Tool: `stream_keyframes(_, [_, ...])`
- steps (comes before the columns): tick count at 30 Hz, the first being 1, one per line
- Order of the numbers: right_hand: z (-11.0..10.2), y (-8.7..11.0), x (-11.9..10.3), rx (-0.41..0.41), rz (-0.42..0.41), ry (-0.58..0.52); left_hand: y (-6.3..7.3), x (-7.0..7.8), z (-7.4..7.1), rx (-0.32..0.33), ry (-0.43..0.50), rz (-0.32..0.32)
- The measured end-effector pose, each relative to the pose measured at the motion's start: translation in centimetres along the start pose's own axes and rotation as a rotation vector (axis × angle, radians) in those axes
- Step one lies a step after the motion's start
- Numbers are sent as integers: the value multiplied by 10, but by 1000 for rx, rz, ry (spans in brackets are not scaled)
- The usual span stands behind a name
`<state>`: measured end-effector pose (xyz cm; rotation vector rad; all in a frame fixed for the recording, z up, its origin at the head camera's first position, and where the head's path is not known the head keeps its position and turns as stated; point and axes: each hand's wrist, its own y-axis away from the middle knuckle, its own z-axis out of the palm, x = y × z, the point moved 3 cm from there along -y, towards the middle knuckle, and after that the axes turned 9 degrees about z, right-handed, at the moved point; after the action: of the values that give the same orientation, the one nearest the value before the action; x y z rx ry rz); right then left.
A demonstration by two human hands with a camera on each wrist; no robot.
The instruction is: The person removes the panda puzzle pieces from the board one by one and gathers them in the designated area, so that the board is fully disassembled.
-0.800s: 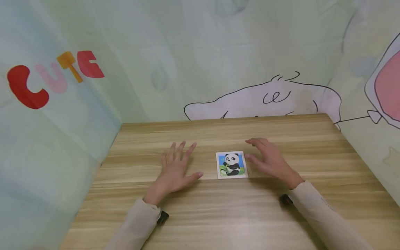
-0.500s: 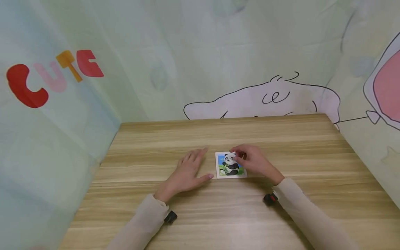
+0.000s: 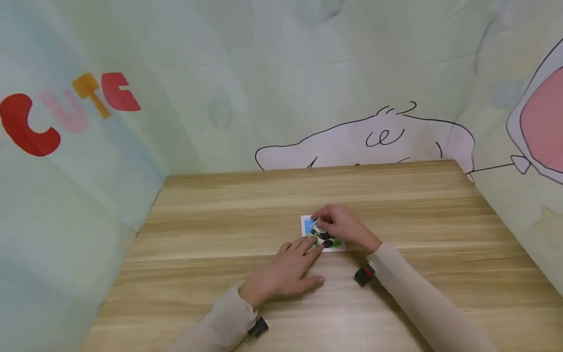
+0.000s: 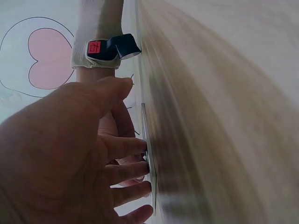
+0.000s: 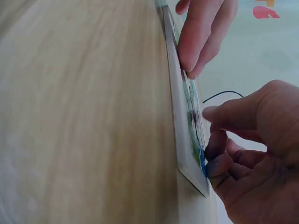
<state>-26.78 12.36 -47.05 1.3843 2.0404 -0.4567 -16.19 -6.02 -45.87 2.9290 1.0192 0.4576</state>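
Note:
A flat square board (image 3: 309,225) with a panda picture and a white border lies on the wooden table; from the right wrist view the same board (image 5: 181,119) looks thin, with a raised rim. My left hand (image 3: 288,269) rests its extended fingertips on the lower left part of the picture, thumb spread to the side. Over the upper part of the board, my right hand (image 3: 345,226) has its fingers bent, the tips touching the surface. Its thumb (image 5: 229,114) stands a little apart from the curled fingers. Whether anything is pinched there is hidden.
The wooden tabletop (image 3: 211,215) extends around the board on all sides. Behind and beside it hang printed cloth walls (image 3: 211,88) with cartoon drawings and coloured letters. A black wrist device (image 3: 363,275) sits at the right cuff, another black device (image 3: 258,326) at the left.
My left hand has moved right and nearer the body, its fingers coming onto the board. The right hand has moved left from beside the board to over its upper part, fingers bending.

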Motion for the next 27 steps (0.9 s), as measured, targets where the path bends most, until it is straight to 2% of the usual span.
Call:
stream_keyframes(6, [4, -1, -4, 12, -34, 76, 2, 0, 4, -8, 21, -6])
stream_keyframes(13, [5, 1, -17, 39, -74, 216, 3, -1, 6, -24, 30, -20])
stream_keyframes(15, [7, 1, -20, 39, -56, 220, 4, -1, 7, -24, 30, -22])
stream_keyframes(22, [13, -8, -16, 53, 120, 117, 2, -1, 5, -16, 15, -1])
stream_keyframes(24, [13, -8, -15, 65, 133, 106, 2, -1, 4, -13, 10, 3])
stream_keyframes(27, [14, -8, -17, 75, 111, 141, 1, -1, 4, -6, -4, 0])
